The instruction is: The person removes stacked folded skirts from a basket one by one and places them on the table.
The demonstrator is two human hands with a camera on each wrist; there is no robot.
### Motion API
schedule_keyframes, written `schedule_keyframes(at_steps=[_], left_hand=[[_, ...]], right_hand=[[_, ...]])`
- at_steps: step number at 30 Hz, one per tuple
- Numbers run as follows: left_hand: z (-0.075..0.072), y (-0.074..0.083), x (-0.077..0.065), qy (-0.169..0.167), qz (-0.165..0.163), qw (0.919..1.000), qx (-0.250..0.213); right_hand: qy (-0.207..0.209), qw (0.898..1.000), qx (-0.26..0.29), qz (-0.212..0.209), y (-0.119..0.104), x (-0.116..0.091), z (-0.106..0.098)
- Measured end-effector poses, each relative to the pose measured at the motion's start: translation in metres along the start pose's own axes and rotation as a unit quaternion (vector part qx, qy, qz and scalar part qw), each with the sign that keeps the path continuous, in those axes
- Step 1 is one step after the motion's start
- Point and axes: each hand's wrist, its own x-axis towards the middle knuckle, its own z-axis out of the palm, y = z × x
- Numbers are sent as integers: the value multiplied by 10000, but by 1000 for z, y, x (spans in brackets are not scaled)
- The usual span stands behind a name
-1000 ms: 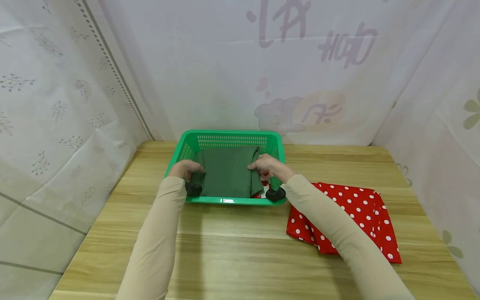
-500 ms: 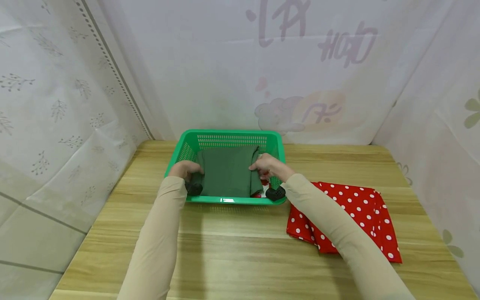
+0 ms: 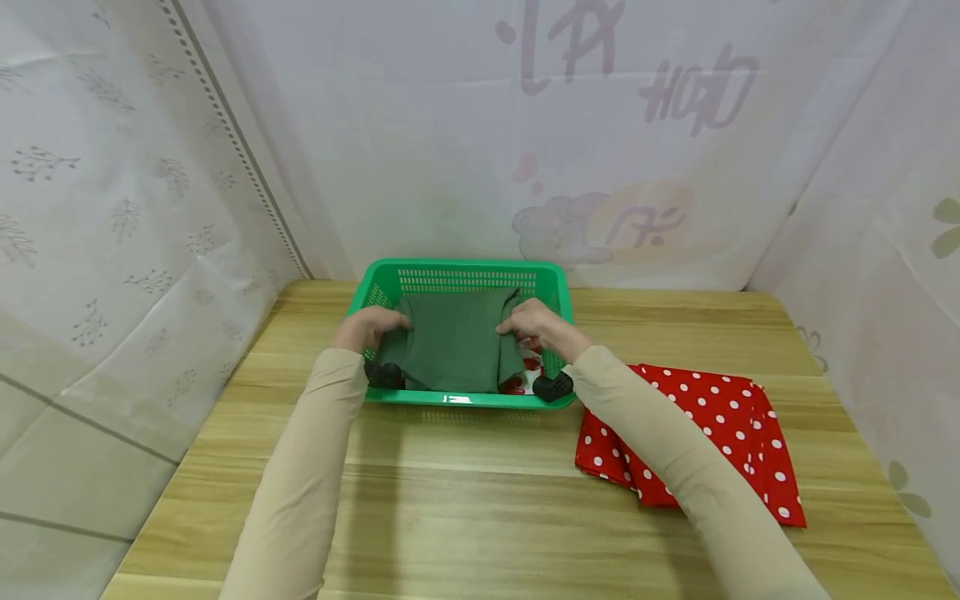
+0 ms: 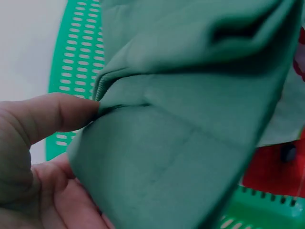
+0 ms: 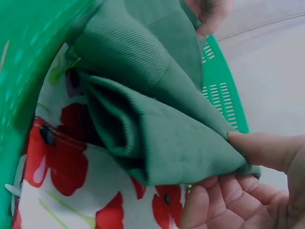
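A folded dark green cloth [image 3: 457, 337] lies in a green plastic basket [image 3: 408, 397]. At its left edge my left hand [image 3: 369, 327] pinches the fabric, thumb on top and fingers beneath, as the left wrist view shows. My right hand [image 3: 542, 323] grips the opposite edge between thumb and fingers. In the right wrist view that side hangs in thick, loose folds. Under the green cloth is a white cloth with red flowers [image 5: 66, 167], mostly covered in the head view.
A folded red cloth with white dots [image 3: 705, 417] lies on the wooden table [image 3: 465, 517], partly under my right forearm. Patterned white sheets [image 3: 420, 150] hang behind and at both sides. The basket stands near the back edge.
My left hand has risen slightly, drawing the green cloth's left side up and outward. The cloth's front edge now sags unevenly. My right hand has barely moved.
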Motion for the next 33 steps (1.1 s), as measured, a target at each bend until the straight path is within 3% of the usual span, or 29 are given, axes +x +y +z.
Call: schedule_keyframes(at_steps=[5,17,33], left_hand=[[-3,8,-3,221,340,9992,9],[0,29,-26,109,1013,9948,-89],[17,45,-55,-178,1380,9890,-499]], right_hand=[[-62,9994,108,-321,-4,-4,-7],[-56,9981,112,-599,-18,-29,-31],[-112,9940,-29,-1087,-10,-62,-62]])
